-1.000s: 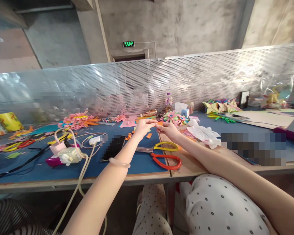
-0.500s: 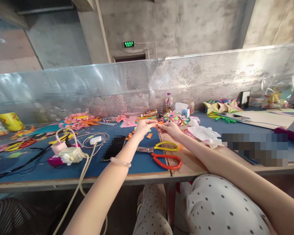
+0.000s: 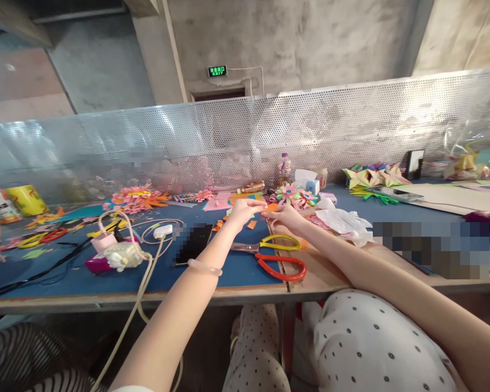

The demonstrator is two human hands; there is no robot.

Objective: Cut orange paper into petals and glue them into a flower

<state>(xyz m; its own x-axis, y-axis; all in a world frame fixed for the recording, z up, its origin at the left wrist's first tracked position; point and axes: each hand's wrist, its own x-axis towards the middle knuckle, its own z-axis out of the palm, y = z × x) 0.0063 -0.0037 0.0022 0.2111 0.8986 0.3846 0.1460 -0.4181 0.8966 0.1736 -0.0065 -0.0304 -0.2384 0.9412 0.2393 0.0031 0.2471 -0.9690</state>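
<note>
your left hand [image 3: 240,211] and right hand [image 3: 286,215] each pinch one end of the small orange paper piece [image 3: 271,207], raised above the table's [image 3: 228,272] middle so both can work it.

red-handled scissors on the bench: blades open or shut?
Shut. The red-handled scissors lie flat on the table, blades together in one line; neither hand touches them.

Craft workshop in a bare industrial bldg: raw concrete walls [image 3: 318,38], green exit sign [image 3: 217,71], long blue-topped desk [image 3: 237,269] w/ perforated metal divider [image 3: 351,125], strewn w/ paper flowers [image 3: 133,198], folded paper stars [image 3: 371,177], scissors [image 3: 275,256], paper scraps [image 3: 251,224].
</note>
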